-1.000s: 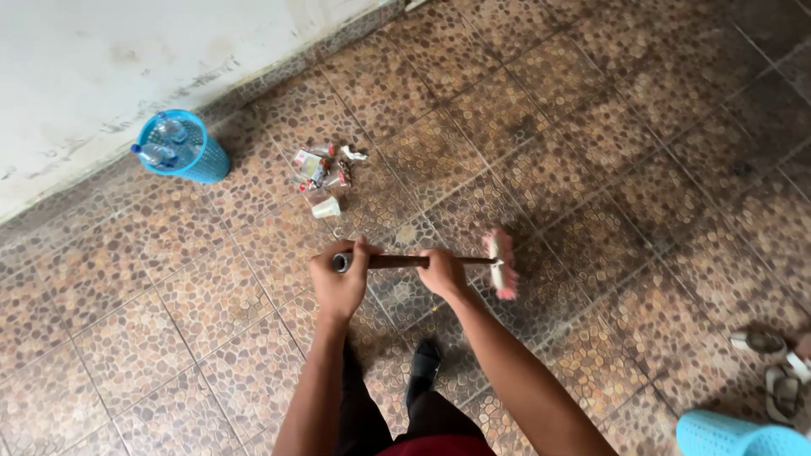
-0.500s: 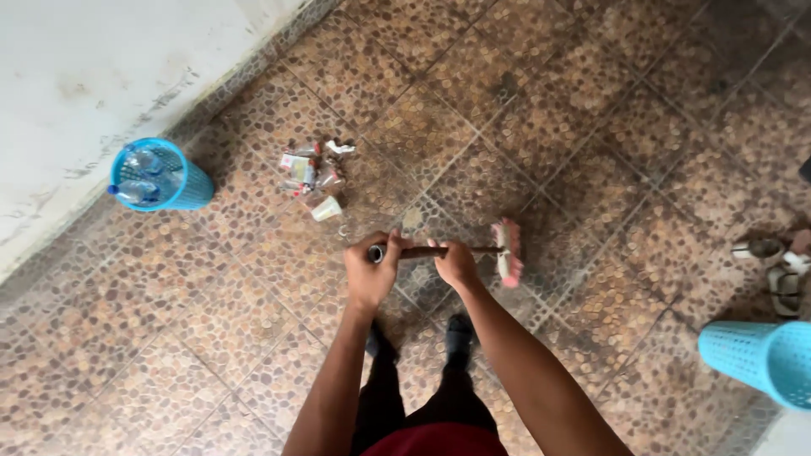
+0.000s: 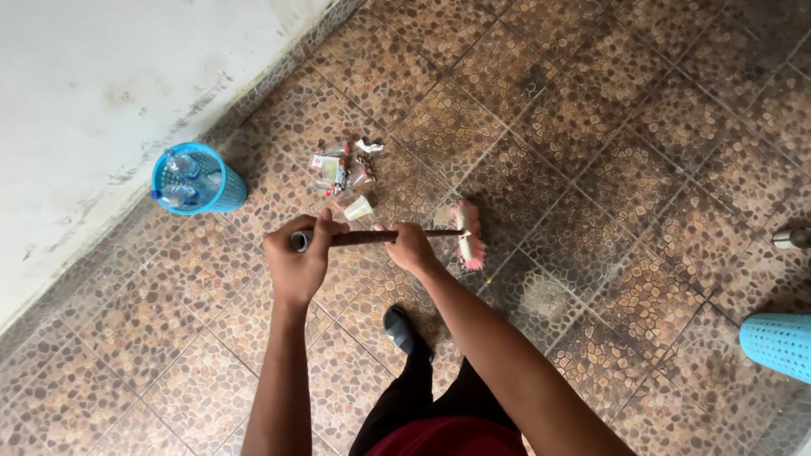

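Both of my hands grip a broom with a dark brown handle (image 3: 363,238). My left hand (image 3: 297,262) closes around the handle's top end; my right hand (image 3: 411,247) holds it lower down. The pink bristle head (image 3: 467,235) rests on the pebble-patterned floor tiles, right of a small pile of litter (image 3: 342,173): wrappers, a clear plastic cup and crumpled plastic. The pile lies just beyond my hands.
A blue mesh basket (image 3: 196,180) holding plastic bottles stands by the white wall (image 3: 101,93) at left. Another blue basket (image 3: 779,344) lies at the right edge. My dark shoe (image 3: 399,329) is under the handle. A sandal tip (image 3: 792,240) shows far right.
The broom head has swept left, closer to the litter pile, and both hands moved left with the handle. The view shifted, so the right basket and sandals slid toward the edge.
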